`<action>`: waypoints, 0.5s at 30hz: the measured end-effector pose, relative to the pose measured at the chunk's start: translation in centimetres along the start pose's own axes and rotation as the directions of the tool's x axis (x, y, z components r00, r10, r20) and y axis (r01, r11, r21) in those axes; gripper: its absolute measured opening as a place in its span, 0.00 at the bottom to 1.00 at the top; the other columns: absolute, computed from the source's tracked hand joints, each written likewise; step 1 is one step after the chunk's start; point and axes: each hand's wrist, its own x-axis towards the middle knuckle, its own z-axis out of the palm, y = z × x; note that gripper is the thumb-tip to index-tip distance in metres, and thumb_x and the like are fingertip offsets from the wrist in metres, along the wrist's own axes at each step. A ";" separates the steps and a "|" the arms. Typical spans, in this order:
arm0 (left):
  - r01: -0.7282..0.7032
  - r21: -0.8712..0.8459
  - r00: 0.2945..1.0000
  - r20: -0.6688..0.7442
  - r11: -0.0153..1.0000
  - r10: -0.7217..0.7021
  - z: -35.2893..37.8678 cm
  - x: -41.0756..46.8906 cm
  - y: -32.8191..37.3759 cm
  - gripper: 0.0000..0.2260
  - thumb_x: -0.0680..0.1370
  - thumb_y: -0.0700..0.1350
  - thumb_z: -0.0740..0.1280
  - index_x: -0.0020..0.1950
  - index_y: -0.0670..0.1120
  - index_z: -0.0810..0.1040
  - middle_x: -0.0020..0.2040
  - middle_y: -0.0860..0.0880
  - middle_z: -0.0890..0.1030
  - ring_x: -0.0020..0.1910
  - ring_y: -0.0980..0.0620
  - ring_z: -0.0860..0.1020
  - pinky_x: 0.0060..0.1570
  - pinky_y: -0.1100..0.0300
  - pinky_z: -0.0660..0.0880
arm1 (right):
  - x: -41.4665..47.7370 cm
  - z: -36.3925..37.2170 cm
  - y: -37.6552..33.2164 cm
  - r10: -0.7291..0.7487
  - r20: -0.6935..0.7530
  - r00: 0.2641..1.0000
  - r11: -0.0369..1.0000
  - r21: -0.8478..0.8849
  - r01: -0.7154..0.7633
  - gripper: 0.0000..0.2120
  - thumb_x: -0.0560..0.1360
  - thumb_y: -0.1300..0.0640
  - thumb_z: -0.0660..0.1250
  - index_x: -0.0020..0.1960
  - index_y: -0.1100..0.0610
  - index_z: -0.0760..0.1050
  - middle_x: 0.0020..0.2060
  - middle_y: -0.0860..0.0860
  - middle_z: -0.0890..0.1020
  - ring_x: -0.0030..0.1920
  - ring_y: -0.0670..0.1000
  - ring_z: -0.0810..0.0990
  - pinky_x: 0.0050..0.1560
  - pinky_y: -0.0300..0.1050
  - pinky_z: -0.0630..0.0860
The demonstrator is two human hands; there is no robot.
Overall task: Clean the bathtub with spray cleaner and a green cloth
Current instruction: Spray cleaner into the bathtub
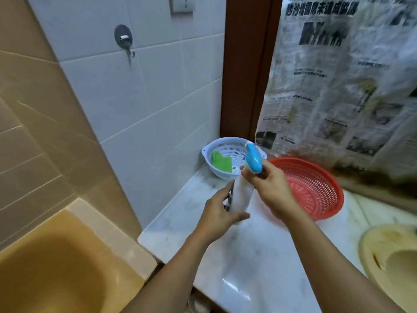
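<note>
I hold a white spray bottle [242, 195] with a blue trigger head upright over the marble counter [259, 249]. My right hand [273, 188] grips its neck just under the blue head. My left hand [220, 214] wraps around the lower body of the bottle, thumb in front. The green cloth [222, 163] lies crumpled inside a white perforated basket [228, 145] at the back of the counter, beyond the bottle. The tan bathtub [58, 263] fills the lower left.
A red plastic colander [316, 190] lies tilted on the counter right of my hands. A yellowed sink basin [392, 263] is at the right edge. Newspaper [338, 75] covers the window behind. A wall hook [123, 39] hangs on the white tiles.
</note>
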 end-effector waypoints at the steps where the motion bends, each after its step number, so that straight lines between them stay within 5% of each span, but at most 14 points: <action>1: -0.008 -0.007 1.000 -0.003 1.000 0.008 0.5 2.0 0.6 0.39 0.70 0.43 0.82 0.76 0.61 0.70 0.58 0.67 0.79 0.56 0.70 0.76 0.45 0.71 0.77 | 1.9 -0.8 0.1 -0.015 -0.010 1.000 1.000 -0.001 0.015 0.11 0.78 0.57 0.73 0.58 0.49 0.81 0.52 0.49 0.86 0.56 0.49 0.84 0.63 0.55 0.80; 7: -0.026 0.016 1.000 -0.006 1.000 0.026 1.9 12.4 2.4 0.36 0.72 0.43 0.80 0.75 0.61 0.71 0.61 0.65 0.80 0.60 0.65 0.78 0.53 0.66 0.79 | 11.8 -3.7 0.4 -0.084 -0.017 0.996 0.995 -0.059 0.083 0.17 0.78 0.60 0.73 0.66 0.52 0.79 0.51 0.45 0.85 0.54 0.43 0.83 0.59 0.43 0.78; 15: 0.011 0.143 0.999 -0.045 0.990 -0.005 1.7 22.1 1.0 0.31 0.68 0.45 0.83 0.66 0.64 0.76 0.54 0.61 0.84 0.53 0.62 0.81 0.54 0.56 0.82 | 20.8 -4.1 4.1 -0.100 -0.012 0.995 0.982 -0.160 0.097 0.18 0.77 0.55 0.74 0.66 0.49 0.79 0.54 0.43 0.84 0.57 0.43 0.81 0.65 0.50 0.78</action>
